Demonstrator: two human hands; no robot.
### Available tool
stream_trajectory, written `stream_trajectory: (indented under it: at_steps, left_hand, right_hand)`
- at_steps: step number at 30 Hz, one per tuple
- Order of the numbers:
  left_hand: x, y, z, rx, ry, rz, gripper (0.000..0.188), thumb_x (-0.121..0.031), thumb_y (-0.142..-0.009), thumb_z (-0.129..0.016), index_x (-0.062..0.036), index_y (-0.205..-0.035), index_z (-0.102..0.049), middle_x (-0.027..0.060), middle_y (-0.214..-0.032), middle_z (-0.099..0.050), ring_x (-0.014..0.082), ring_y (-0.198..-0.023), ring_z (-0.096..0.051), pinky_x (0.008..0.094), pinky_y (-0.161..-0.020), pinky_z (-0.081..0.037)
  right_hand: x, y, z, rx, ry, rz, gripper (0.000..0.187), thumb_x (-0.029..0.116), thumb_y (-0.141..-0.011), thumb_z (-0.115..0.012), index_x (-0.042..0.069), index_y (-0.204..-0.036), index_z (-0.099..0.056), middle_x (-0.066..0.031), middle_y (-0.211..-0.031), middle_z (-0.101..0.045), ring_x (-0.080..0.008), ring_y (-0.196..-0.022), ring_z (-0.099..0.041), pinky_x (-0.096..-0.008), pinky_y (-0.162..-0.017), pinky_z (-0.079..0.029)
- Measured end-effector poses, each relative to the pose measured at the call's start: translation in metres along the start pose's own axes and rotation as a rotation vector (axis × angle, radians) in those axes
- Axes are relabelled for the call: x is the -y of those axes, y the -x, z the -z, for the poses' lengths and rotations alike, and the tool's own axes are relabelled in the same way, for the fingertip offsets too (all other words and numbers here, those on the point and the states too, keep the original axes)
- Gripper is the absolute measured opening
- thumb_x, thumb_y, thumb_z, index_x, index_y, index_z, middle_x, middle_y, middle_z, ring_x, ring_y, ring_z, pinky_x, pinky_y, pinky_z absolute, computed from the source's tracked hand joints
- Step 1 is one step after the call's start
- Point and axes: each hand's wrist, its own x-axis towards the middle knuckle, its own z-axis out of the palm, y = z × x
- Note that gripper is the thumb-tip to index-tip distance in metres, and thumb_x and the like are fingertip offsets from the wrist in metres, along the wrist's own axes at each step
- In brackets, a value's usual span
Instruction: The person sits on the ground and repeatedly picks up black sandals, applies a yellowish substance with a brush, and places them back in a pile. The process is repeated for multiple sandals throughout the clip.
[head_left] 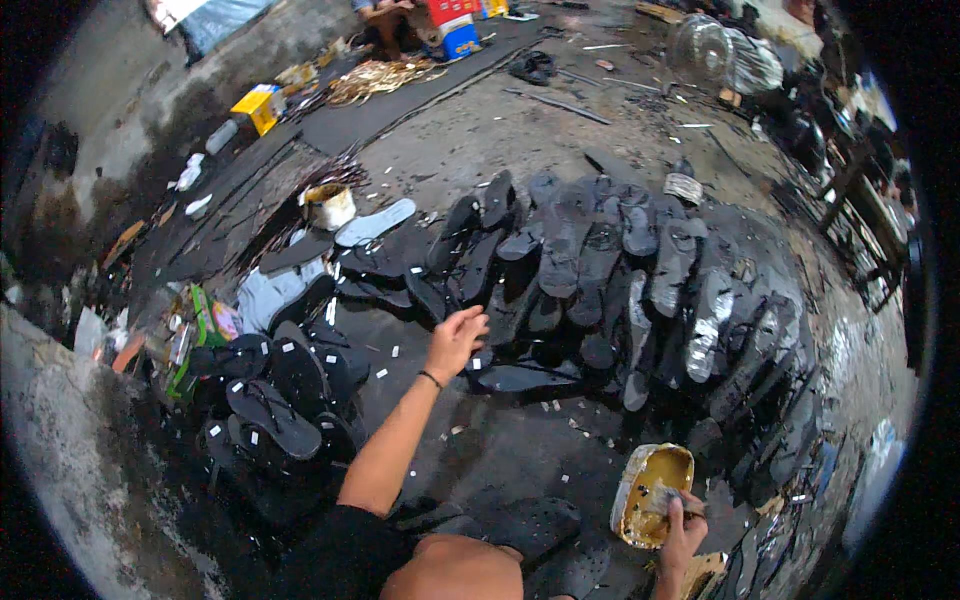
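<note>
My left hand reaches out over the floor, fingers loosely stretched and nothing seen in them. It is nearest to black flip-flops at the near edge of a large spread; one dark sole lies flat just beyond and to the right of it. At the lower right, my right hand grips a brush, whose pale bristles dip into an oblong tub of yellow-brown, glue-like liquid. Several black flip-flops with small white tags are heaped left of my left forearm.
Rows of dark soles fill the middle and right. Grey soles and a round pot lie at the far left. A fan stands at the back right, a yellow box by the left wall. Another person is at the back.
</note>
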Motion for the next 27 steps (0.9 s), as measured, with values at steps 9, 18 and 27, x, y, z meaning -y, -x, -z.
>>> stream_trajectory:
  at_steps: [9, 18, 27]
  left_hand:
    - [0.045, -0.078, 0.212, -0.341, -2.029, -0.593, 0.077, -0.013, -0.082, -0.066, -0.0073, -0.151, -0.033, 0.0124, -0.156, -0.036, 0.0303, -0.145, -0.032, 0.0417, -0.118, -0.027]
    - [0.026, -0.12, 0.229, -0.074, -1.683, -0.461, 0.046, -0.008, -0.082, -0.061, -0.0041, -0.128, -0.057, 0.0147, -0.127, -0.061, 0.0306, -0.122, -0.054, 0.043, -0.105, -0.04]
    - [-0.174, -0.014, 0.152, -0.089, -0.92, -0.65, 0.04, -0.01, -0.081, -0.07, -0.0034, -0.119, -0.057, 0.0207, -0.109, -0.069, 0.0324, -0.106, -0.067, 0.0434, -0.092, -0.052]
  right_hand:
    - [0.02, -0.004, 0.018, -0.059, 0.578, -0.099, 0.038, 0.041, -0.099, -0.06, 0.005, -0.091, -0.069, -0.0156, -0.094, -0.068, -0.0291, -0.083, -0.061, -0.0434, -0.076, -0.047]
    - [-0.004, 0.007, 0.045, -0.234, 0.813, -0.04, 0.045, 0.037, -0.098, -0.063, 0.001, -0.071, -0.064, -0.0079, -0.058, -0.055, -0.0197, -0.05, -0.041, -0.0464, -0.062, -0.043]
    - [-0.002, 0.033, 0.051, -0.292, 0.379, 0.03, 0.023, 0.018, -0.099, -0.062, -0.001, -0.112, -0.064, -0.0081, -0.103, -0.066, -0.0174, -0.094, -0.059, -0.0314, -0.088, -0.048]
